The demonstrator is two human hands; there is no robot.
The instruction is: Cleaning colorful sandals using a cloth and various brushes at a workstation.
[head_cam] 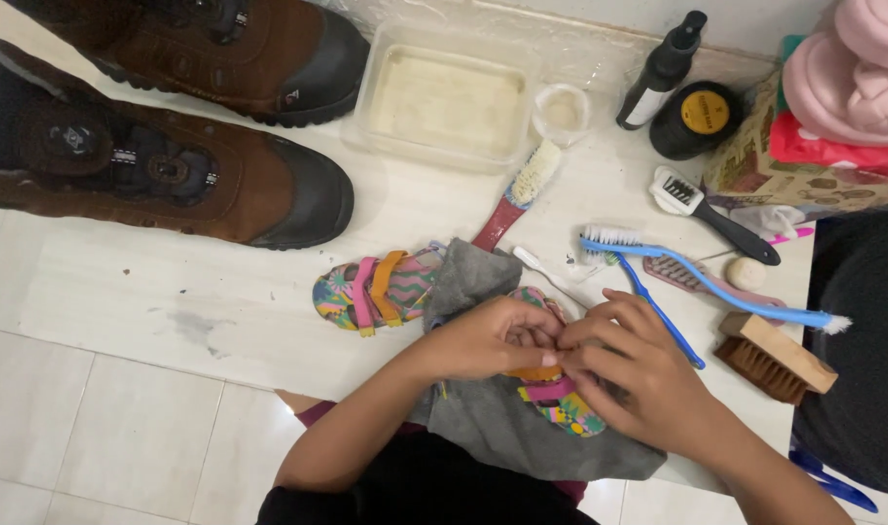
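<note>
Grey cloth (493,418) lies under a colourful small sandal (558,399) in the person's lap. The left hand (488,340) and right hand (629,374) pinch its orange strap (533,372); gripping near the fastening should keep it from slipping. The clear plastic tub (444,97) behind holds cloudy water.

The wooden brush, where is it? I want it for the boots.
In the head view the wooden brush lies at the right, just right of the right hand, below the blue double-ended brush.
</note>
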